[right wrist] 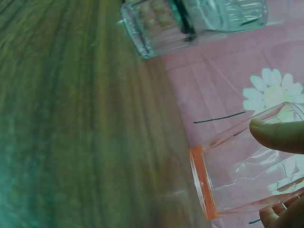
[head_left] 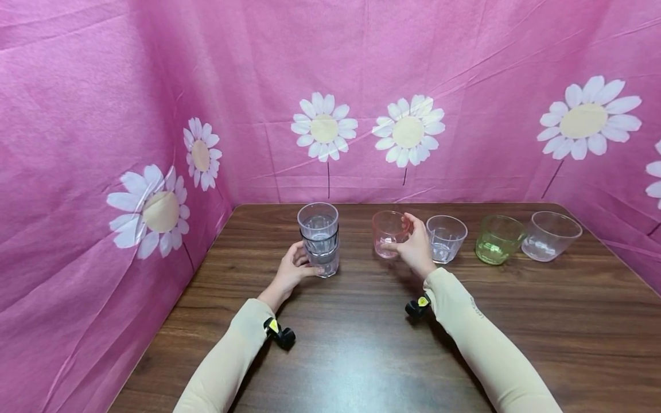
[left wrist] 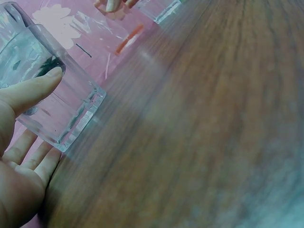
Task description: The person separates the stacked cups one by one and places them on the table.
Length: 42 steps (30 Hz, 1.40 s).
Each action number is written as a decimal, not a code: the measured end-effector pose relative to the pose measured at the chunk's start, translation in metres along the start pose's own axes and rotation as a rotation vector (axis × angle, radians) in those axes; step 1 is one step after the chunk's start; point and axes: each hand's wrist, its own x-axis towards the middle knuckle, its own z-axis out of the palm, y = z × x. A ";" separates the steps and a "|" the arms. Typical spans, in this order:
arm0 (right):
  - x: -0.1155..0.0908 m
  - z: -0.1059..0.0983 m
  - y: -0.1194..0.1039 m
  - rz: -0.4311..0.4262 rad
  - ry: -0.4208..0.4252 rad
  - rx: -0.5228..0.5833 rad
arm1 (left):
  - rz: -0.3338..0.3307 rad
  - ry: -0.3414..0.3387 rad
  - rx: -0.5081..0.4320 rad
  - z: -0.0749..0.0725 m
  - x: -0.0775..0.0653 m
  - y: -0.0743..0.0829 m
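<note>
A stack of nested tumblers (head_left: 320, 244) stands upright on the left part of the table, clear ones with a dark-tinted one among them. My left hand (head_left: 293, 269) grips its lowest clear tumbler; in the left wrist view the thumb (left wrist: 40, 90) presses the near side and the other fingers are on the far side. My right hand (head_left: 417, 249) holds a pink tumbler (head_left: 383, 232) by its sides, to the right of the stack. The right wrist view shows the thumb (right wrist: 278, 135) on the pink wall. Whether its base touches the table I cannot tell.
Right of the pink tumbler, a clear tumbler (head_left: 448, 235), a green tumbler (head_left: 497, 244) and another clear tumbler (head_left: 549, 238) stand in a row on the wooden table (head_left: 351, 344). A pink flowered cloth (head_left: 361, 57) hangs behind the table and along its sides.
</note>
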 end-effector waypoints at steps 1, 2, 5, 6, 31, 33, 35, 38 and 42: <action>-0.001 0.000 0.001 0.002 -0.002 -0.010 | 0.002 -0.001 0.004 0.000 0.000 0.000; -0.001 0.001 0.001 0.005 -0.003 -0.015 | 0.002 0.001 -0.001 0.000 0.000 -0.001; -0.003 0.002 0.004 0.011 -0.002 -0.034 | 0.001 0.001 -0.001 0.000 0.000 -0.001; -0.003 0.002 0.004 0.010 -0.001 -0.035 | 0.001 -0.001 -0.001 0.000 0.000 -0.001; -0.001 0.003 -0.024 -0.109 0.012 -0.107 | -0.014 0.007 -0.011 0.000 0.003 -0.001; -0.001 0.004 -0.033 -0.123 -0.008 -0.094 | -0.010 0.006 -0.015 0.000 0.002 -0.002; -0.002 0.007 -0.042 -0.132 -0.031 -0.084 | -0.009 0.006 -0.015 0.000 0.002 -0.002; -0.003 0.012 -0.053 -0.141 -0.058 -0.082 | -0.014 0.006 -0.010 0.000 0.002 -0.002; -0.005 0.019 -0.064 -0.149 -0.085 -0.088 | -0.019 0.005 -0.003 -0.001 0.002 -0.002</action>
